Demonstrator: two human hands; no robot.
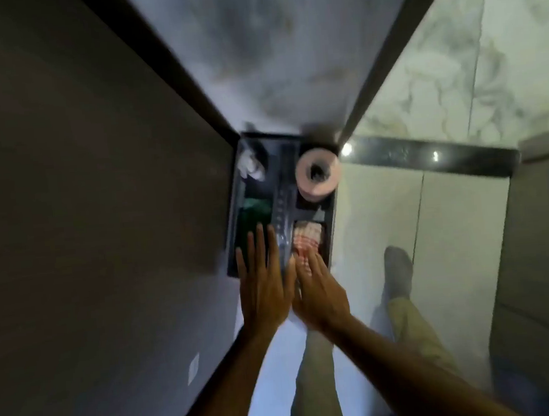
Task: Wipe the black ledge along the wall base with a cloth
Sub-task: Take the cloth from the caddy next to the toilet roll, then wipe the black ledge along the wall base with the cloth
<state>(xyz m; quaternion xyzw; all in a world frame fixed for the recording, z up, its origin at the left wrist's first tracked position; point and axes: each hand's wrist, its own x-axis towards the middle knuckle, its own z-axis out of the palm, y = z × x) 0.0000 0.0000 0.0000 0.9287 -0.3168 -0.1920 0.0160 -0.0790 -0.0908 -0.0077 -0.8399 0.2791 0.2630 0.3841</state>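
left hand (266, 287) flat, fingers spread, over the caddy (232, 237) | right hand (319, 289) fingers on a red-white cloth (307, 241) inside | toilet roll (318, 175) at caddy's far end

Black ledge (427, 159), pink checked cloth (307, 241)

No readable text, labels, brands or nos. anywhere in the head view. Pic is blurred w/ motion. The caddy (279, 204) shows only faint pale marks down its centre bar, too smeared to read. The small pale tag (193, 367) on the dark panel at lower left is blank or too small to tell. The roll (318, 174) and the red-and-white cloth (307, 243) carry pattern only, no lettering.
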